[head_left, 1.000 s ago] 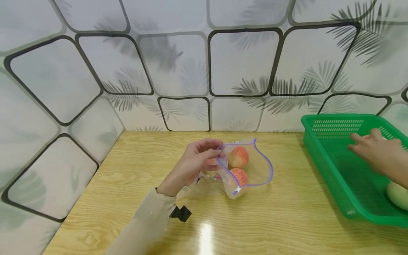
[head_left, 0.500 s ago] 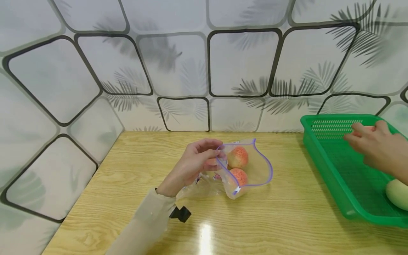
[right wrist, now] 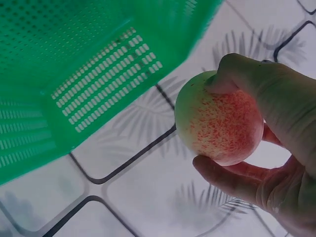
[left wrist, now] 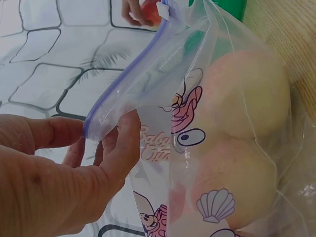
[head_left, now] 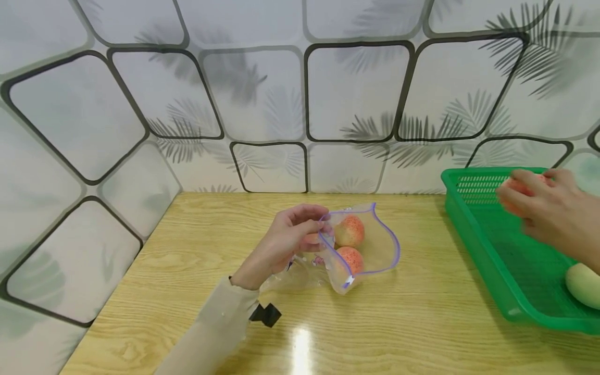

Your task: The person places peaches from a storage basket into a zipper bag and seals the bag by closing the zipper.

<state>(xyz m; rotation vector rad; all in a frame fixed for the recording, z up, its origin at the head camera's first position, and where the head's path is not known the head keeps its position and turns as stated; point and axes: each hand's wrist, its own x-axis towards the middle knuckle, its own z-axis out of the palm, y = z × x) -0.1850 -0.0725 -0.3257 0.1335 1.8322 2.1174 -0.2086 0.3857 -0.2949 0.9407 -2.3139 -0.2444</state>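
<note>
A clear zip bag with a purple zip edge (head_left: 397,245) lies on the table, its mouth spread wide. Inside it are two peaches, a farther peach (head_left: 350,230) and a nearer peach (head_left: 350,260). My left hand (head_left: 290,237) pinches the bag's left rim between thumb and fingers; in the left wrist view the purple zip (left wrist: 116,91) runs up from those fingertips, with cartoon prints on the film. Over the green basket (head_left: 487,260), my right hand (head_left: 558,213) grips another peach (right wrist: 222,121), red-speckled and pale green, between thumb and fingers.
A pale round fruit (head_left: 583,286) sits in the basket's near right part. The wooden table (head_left: 422,333) meets a patterned wall (head_left: 356,94) at the back and left. A small black piece (head_left: 265,314) shows at the left sleeve.
My right hand has risen from inside the basket and shifted left, bringing the peach up. My left hand and the bag have stayed in place.
</note>
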